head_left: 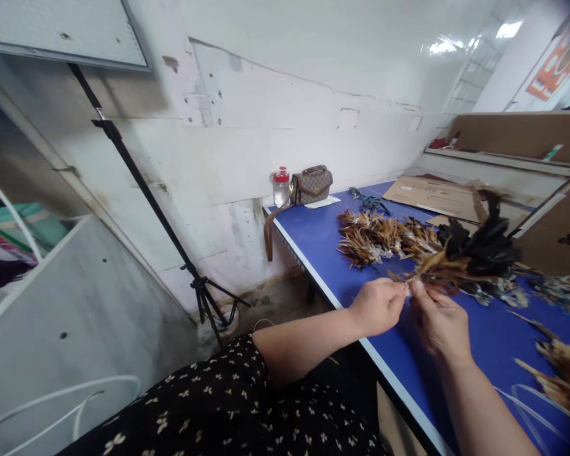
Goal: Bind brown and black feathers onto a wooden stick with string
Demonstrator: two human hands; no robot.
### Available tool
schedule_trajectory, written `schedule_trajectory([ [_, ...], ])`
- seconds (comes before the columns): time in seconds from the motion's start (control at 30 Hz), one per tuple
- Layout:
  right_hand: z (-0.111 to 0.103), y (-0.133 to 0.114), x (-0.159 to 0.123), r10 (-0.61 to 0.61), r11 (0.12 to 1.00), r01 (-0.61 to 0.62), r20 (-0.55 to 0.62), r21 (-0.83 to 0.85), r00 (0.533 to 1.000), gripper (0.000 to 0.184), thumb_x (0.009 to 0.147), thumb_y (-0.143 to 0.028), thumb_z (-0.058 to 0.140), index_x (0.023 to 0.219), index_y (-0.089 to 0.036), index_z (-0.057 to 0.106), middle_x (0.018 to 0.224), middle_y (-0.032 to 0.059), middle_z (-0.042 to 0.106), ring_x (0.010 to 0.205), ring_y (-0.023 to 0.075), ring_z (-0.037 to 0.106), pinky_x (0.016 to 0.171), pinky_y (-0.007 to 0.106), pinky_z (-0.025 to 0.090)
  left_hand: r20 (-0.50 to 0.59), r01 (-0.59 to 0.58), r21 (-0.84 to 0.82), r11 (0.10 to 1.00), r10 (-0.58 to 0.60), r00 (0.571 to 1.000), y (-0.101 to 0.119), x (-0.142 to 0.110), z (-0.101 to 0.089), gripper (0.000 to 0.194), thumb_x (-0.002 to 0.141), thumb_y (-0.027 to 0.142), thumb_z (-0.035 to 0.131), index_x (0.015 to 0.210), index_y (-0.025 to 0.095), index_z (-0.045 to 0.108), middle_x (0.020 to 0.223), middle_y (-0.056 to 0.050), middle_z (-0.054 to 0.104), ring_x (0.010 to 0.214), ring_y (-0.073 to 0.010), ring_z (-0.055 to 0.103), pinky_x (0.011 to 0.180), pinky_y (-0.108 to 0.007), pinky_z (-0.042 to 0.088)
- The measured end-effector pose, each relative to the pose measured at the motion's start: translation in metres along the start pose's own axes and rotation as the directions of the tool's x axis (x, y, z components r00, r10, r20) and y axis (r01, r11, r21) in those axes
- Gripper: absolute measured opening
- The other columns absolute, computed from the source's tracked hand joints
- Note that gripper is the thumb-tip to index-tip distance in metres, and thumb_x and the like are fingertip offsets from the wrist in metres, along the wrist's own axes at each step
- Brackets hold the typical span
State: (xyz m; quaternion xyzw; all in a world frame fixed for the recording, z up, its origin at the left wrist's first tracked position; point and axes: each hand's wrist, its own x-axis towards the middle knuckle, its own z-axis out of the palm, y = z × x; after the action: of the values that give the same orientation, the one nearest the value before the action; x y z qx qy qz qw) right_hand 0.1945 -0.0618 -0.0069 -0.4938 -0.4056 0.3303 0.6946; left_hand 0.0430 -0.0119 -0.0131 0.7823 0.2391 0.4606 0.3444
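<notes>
At the table's near edge my two hands meet at the base of a feather bunch (439, 266), brown near the fingers and fanning out to long black plumes. My right hand (441, 323) grips the base between thumb and fingers. Closed in a pinch, my left hand (380, 307) touches the pale quill ends from the left. Whether a thread or tie lies between the fingertips is too small to tell. Just beyond lies a row of brown feather bundles (368, 237). More tan feathers (565, 364) rest to the right of my right hand.
The blue table (304, 231) bears a checked handbag (312, 185), a red-capped bottle (281, 187) and flattened cardboard (427, 197). Greyish feathers (558, 291) lie by a cardboard box (563, 234) at right. A black tripod stand (147, 196) stands left of the table.
</notes>
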Motion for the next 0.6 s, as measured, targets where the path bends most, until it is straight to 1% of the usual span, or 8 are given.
schedule_trajectory([
  [0.07, 0.001, -0.006, -0.001, 0.042, 0.998, -0.044, 0.049, 0.033, 0.998, 0.064, 0.071, -0.071, 0.108, 0.07, -0.02, 0.069, 0.058, -0.0053, 0.045, 0.05, 0.0084, 0.035, 0.042, 0.024, 0.027, 0.079, 0.175, -0.236, 0.956, -0.161, 0.984, 0.005, 0.004, -0.006, 0.056, 0.111, 0.058, 0.064, 0.07, 0.021, 0.055, 0.072, 0.0, 0.053, 0.073, -0.0144, 0.052, 0.07, -0.028, 0.045],
  [0.1, 0.001, -0.009, -0.002, 0.065, 0.996, -0.069, 0.074, 0.049, 0.995, 0.063, 0.071, -0.07, 0.108, 0.071, -0.02, 0.07, 0.059, -0.0051, 0.045, 0.051, 0.0083, 0.036, 0.043, 0.024, 0.028, 0.152, 0.282, -0.356, 0.891, -0.242, 0.958, 0.008, 0.005, -0.009, 0.061, 0.105, 0.068, 0.07, 0.069, 0.022, 0.053, 0.068, 0.002, 0.049, 0.066, -0.0119, 0.045, 0.063, -0.028, 0.037],
  [0.17, -0.002, -0.014, -0.002, 0.098, 0.991, -0.109, 0.129, 0.078, 0.987, 0.059, 0.071, -0.067, 0.109, 0.079, -0.02, 0.076, 0.06, -0.0056, 0.044, 0.053, 0.0084, 0.036, 0.045, 0.023, 0.029, 0.309, 0.461, -0.54, 0.704, -0.344, 0.887, 0.012, 0.008, -0.016, 0.066, 0.087, 0.079, 0.085, 0.073, 0.02, 0.058, 0.066, 0.006, 0.048, 0.057, -0.0074, 0.036, 0.055, -0.027, 0.024],
  [0.23, -0.005, -0.017, -0.002, 0.123, 0.984, -0.143, 0.18, 0.102, 0.976, 0.057, 0.069, -0.064, 0.111, 0.089, -0.019, 0.081, 0.06, -0.0074, 0.04, 0.053, 0.0079, 0.033, 0.047, 0.022, 0.027, 0.422, 0.552, -0.633, 0.543, -0.357, 0.834, 0.014, 0.01, -0.023, 0.068, 0.072, 0.076, 0.098, 0.079, 0.018, 0.064, 0.069, 0.006, 0.052, 0.052, -0.0045, 0.034, 0.052, -0.026, 0.017],
  [0.27, -0.007, -0.018, -0.002, 0.128, 0.982, -0.152, 0.199, 0.11, 0.972, 0.057, 0.069, -0.063, 0.111, 0.089, -0.019, 0.081, 0.06, -0.0081, 0.038, 0.052, 0.0074, 0.031, 0.047, 0.022, 0.026, 0.468, 0.579, -0.657, 0.483, -0.341, 0.816, 0.015, 0.011, -0.026, 0.066, 0.068, 0.071, 0.102, 0.081, 0.017, 0.066, 0.07, 0.006, 0.053, 0.051, -0.0035, 0.033, 0.05, -0.025, 0.016],
  [0.4, -0.013, -0.018, 0.0, 0.125, 0.982, -0.154, 0.236, 0.108, 0.964, 0.055, 0.067, -0.062, 0.111, 0.085, -0.018, 0.083, 0.059, -0.0087, 0.035, 0.051, 0.0059, 0.026, 0.047, 0.023, 0.025, 0.62, 0.662, -0.69, 0.293, -0.232, 0.749, 0.009, 0.011, -0.029, 0.052, 0.072, 0.053, 0.103, 0.085, 0.015, 0.069, 0.072, 0.006, 0.052, 0.048, -0.0012, 0.027, 0.047, -0.024, 0.01],
  [0.5, -0.015, -0.016, 0.002, 0.113, 0.987, -0.132, 0.19, 0.091, 0.975, 0.055, 0.062, -0.059, 0.114, 0.082, -0.017, 0.086, 0.058, -0.0057, 0.043, 0.051, 0.0066, 0.03, 0.047, 0.025, 0.028, 0.6, 0.65, -0.709, 0.274, -0.25, 0.76, 0.002, 0.01, -0.019, 0.051, 0.073, 0.051, 0.102, 0.088, 0.013, 0.071, 0.074, 0.004, 0.056, 0.049, -0.0017, 0.032, 0.046, -0.023, 0.014],
  [0.6, -0.012, -0.013, 0.003, 0.097, 0.992, -0.103, 0.085, 0.077, 0.992, 0.056, 0.057, -0.058, 0.116, 0.076, -0.016, 0.085, 0.059, -0.0022, 0.052, 0.052, 0.0076, 0.037, 0.047, 0.025, 0.031, 0.443, 0.559, -0.717, 0.415, -0.348, 0.826, -0.004, 0.006, -0.006, 0.056, 0.078, 0.057, 0.099, 0.096, 0.011, 0.074, 0.081, -0.002, 0.066, 0.053, -0.0057, 0.047, 0.049, -0.023, 0.03],
])
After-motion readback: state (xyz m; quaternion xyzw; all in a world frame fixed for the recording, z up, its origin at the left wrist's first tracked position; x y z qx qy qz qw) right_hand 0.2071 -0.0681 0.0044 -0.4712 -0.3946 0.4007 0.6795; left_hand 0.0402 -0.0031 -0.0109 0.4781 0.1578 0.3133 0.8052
